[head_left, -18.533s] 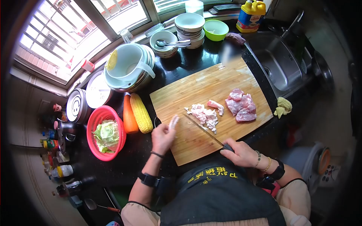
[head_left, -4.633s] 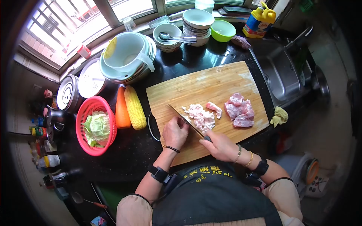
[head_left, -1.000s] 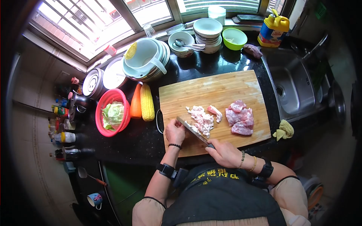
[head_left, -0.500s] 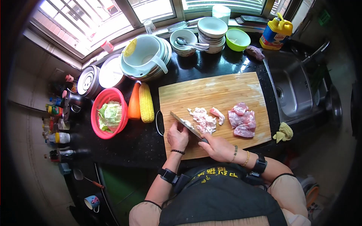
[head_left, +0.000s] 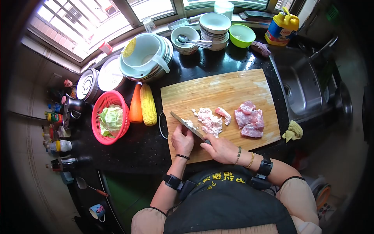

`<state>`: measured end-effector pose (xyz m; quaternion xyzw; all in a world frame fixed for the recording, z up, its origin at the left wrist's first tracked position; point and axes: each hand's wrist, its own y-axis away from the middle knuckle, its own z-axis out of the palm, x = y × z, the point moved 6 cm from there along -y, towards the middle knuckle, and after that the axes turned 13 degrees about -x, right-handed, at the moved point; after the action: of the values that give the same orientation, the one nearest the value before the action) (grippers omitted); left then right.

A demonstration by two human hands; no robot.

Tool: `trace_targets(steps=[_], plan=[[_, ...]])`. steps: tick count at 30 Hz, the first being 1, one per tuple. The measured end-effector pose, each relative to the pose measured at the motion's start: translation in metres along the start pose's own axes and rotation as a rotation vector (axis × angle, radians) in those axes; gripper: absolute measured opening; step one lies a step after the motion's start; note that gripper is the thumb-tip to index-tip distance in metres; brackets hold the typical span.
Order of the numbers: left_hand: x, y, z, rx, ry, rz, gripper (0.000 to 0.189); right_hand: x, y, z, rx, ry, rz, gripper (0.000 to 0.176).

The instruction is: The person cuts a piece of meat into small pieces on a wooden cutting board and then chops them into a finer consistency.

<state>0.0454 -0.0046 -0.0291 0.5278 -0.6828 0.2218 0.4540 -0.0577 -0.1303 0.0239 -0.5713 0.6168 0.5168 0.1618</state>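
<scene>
My right hand is wrapped round the handle of a knife, whose blade slants up and left over the wooden cutting board. Close against the blade's near side is my left hand, fingers curled together; whatever they press on is hidden. Small pale bits cling along the blade's far side. Right of the blade lies a heap of chopped pinkish-white meat, with one separate strip of meat beside it. Larger raw meat chunks rest on the right part of the board.
Left of the board are corn, a carrot and a pink basket of cabbage. Stacked bowls and a white strainer line the window side. A sink and a crumpled yellowish cloth are at the right.
The whole view has shifted slightly. The knife still lies beside my left hand, its tip a little farther left; the meat heap looks much the same.
</scene>
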Motion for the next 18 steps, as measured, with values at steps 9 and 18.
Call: trace_targets(steps=[9,18], plan=[[0.000,0.002,0.002,-0.031,-0.047,-0.081,0.012,-0.003,0.053,-0.008,-0.072,-0.028,0.042,0.039],[-0.003,-0.002,0.002,-0.017,-0.001,0.014,0.015,-0.004,0.001,0.004,-0.028,0.043,0.054,0.041]])
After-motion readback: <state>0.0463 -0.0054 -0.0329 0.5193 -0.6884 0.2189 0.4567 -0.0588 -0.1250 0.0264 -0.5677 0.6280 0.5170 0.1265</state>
